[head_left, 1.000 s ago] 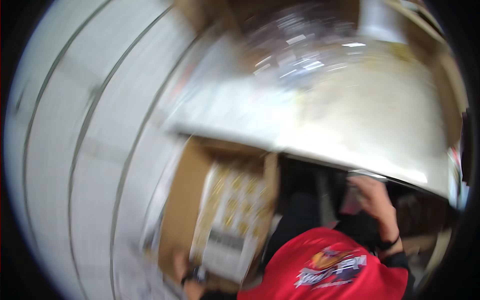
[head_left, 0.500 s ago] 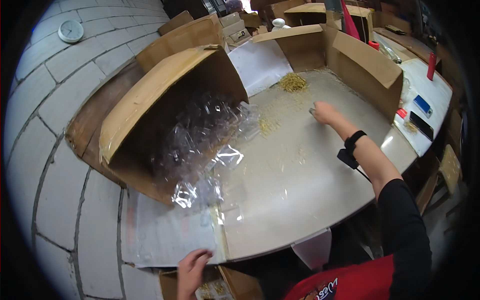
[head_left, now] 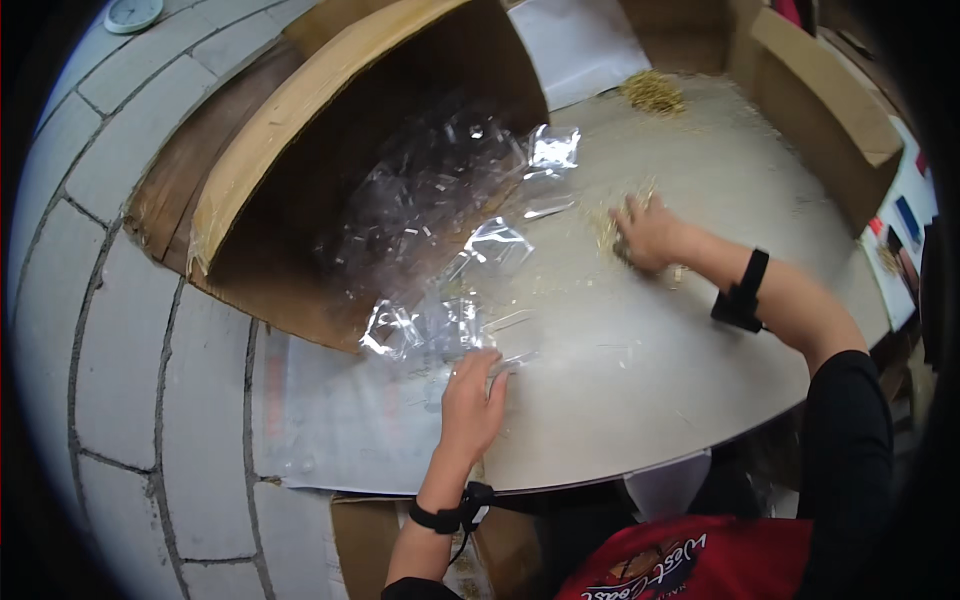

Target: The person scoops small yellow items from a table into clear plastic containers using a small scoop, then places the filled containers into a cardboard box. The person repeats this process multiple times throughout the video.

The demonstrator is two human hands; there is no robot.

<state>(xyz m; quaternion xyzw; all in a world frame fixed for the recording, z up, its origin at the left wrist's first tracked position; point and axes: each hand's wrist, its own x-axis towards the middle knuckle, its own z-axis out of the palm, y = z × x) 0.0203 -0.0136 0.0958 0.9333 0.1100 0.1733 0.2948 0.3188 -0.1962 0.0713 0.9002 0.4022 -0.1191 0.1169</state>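
Observation:
My left hand (head_left: 472, 405) reaches to the near edge of a heap of clear plastic boxes (head_left: 430, 215). Its fingers are stretched out with the thumb apart, beside a clear plastic box (head_left: 515, 358) lying on the table. My right hand (head_left: 652, 238) is low over the tabletop, fingers spread, among thinly scattered small gold-coloured pieces (head_left: 603, 230). Something dark shows at its fingertips, too blurred to name. Farther back, a denser pile of the gold pieces (head_left: 653, 92) sits on the table. The plastic boxes spill out of a large cardboard box (head_left: 290, 110) lying on its side.
A white sheet (head_left: 580, 50) lies at the back beside the box opening. Cardboard walls (head_left: 815, 110) border the table (head_left: 620, 400) at the back and right. An open carton (head_left: 370, 540) stands below the front edge. A block wall (head_left: 130, 400) rises on the left.
My left hand has moved up from the table's front edge to the plastic boxes. My right hand has come nearer, its fingers now spread at the scattered gold pieces. The view has shifted downward.

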